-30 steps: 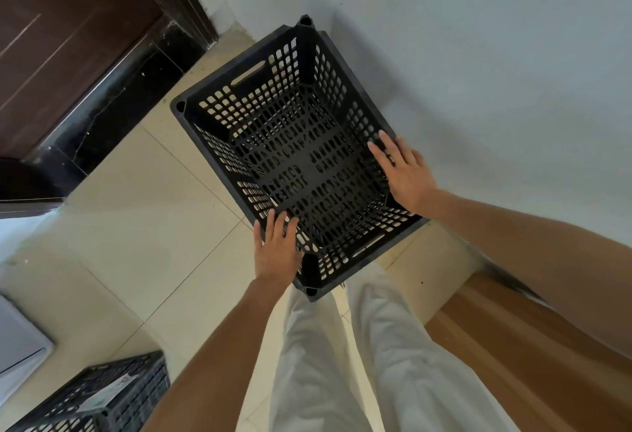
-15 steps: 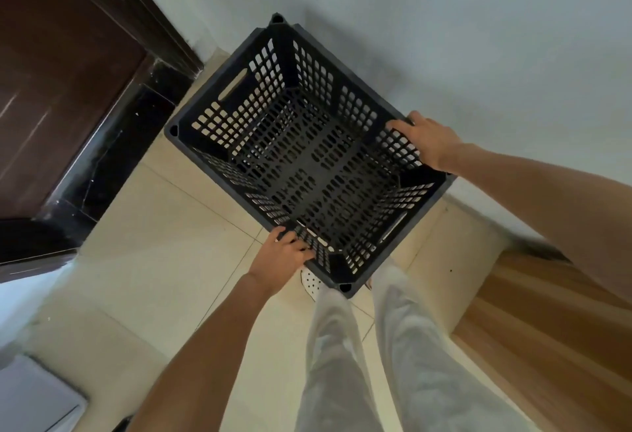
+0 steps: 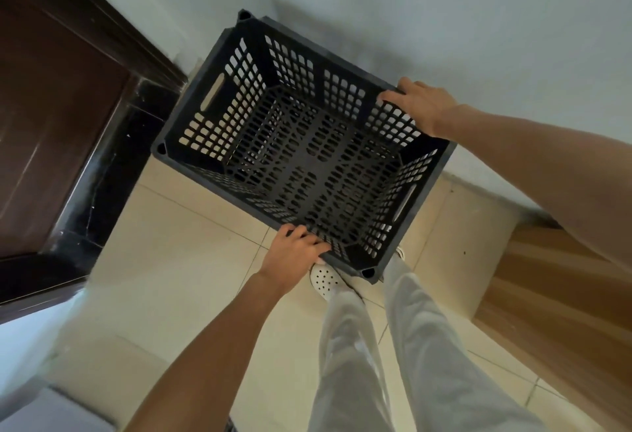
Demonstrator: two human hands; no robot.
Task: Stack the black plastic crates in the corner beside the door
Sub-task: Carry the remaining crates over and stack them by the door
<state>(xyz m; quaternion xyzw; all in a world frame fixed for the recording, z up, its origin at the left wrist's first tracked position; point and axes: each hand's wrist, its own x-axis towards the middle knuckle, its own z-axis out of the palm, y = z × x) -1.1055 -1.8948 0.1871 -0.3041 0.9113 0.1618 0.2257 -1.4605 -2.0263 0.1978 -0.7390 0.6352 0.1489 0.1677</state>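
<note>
Crate (image 3: 307, 158) is held in the corner of the floor (image 3: 191, 260) between door (image 3: 51, 123) and wall (image 3: 444, 4), rims gripped by left hand (image 3: 294, 253) and right hand (image 3: 420, 106). Risk judged: right knuckles pinched against wall; skewed seating if released tilted.

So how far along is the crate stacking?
Done: one black crate is at the corner between door and wall. In hand: left hand and right hand both grip its rim; not released. Left: letting go, plus any other crates; none in view, and whether one sits beneath is unclear.
</note>
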